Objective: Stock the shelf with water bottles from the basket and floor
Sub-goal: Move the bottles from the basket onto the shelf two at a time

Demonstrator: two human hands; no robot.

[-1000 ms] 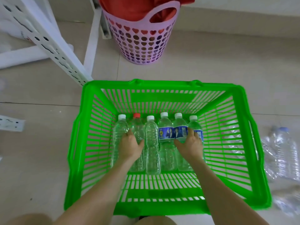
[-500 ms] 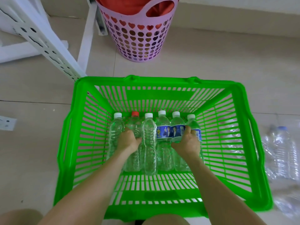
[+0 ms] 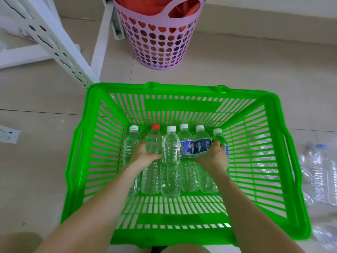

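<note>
The white slotted shelf frame point(image 3: 60, 46) stands at far left; no bottle is visible on it, and its shelves are largely out of view. The green basket point(image 3: 182, 88) sits on the floor just right of the frame. Six water bottles point(image 3: 171, 161) lie side by side on its base, caps pointing away. The left hand point(image 3: 145, 155) is curled round the red-capped bottle point(image 3: 155, 141), second in the row. The right hand point(image 3: 214, 158) grips a blue-labelled bottle point(image 3: 201, 143), fifth in the row. Several clear bottles point(image 3: 321, 172) lie on the floor at far right. Assessment: stocking is at an early stage; all visible bottles remain to be shelved.
</note>
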